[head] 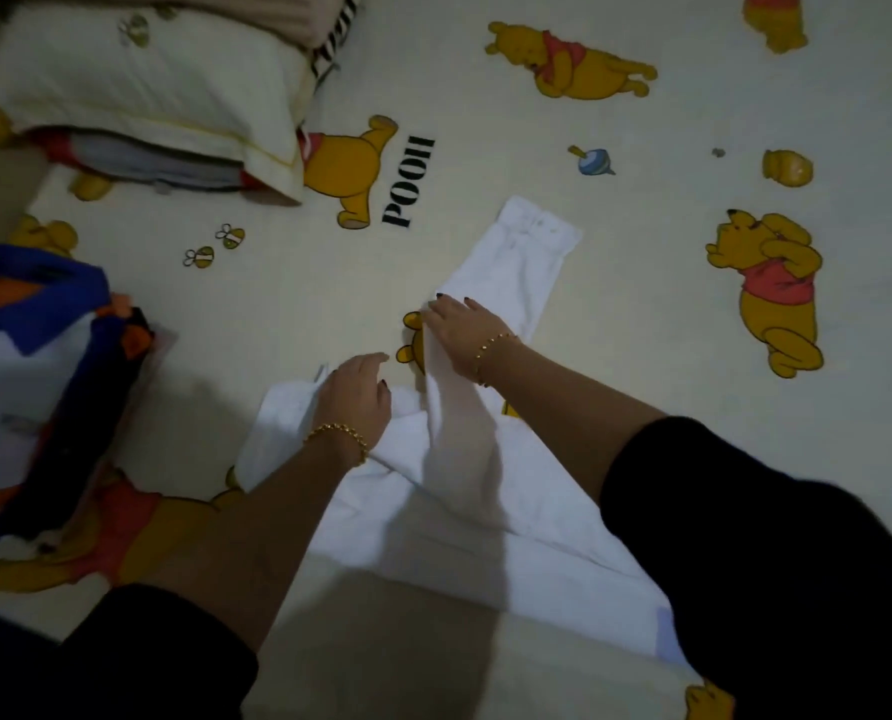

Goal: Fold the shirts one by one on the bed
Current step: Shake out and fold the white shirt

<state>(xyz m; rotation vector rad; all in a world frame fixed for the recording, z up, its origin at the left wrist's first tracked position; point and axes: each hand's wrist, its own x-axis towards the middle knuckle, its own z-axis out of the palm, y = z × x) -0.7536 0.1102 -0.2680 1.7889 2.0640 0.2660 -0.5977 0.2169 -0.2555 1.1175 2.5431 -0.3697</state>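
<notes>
White shirt (459, 537): right hand (464, 330) flat on sleeve (527, 252), left hand (355, 397) relaxed on shirt; grips released.

The cream bed sheet (651, 283) is displaying yellow bears in red tops, while the long-sleeved cloth shirt (464, 517) is showing plain white.

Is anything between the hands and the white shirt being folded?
Nothing visible: the left hand and right hand both rest directly on the white shirt, the right one flat on its outstretched sleeve.
</notes>
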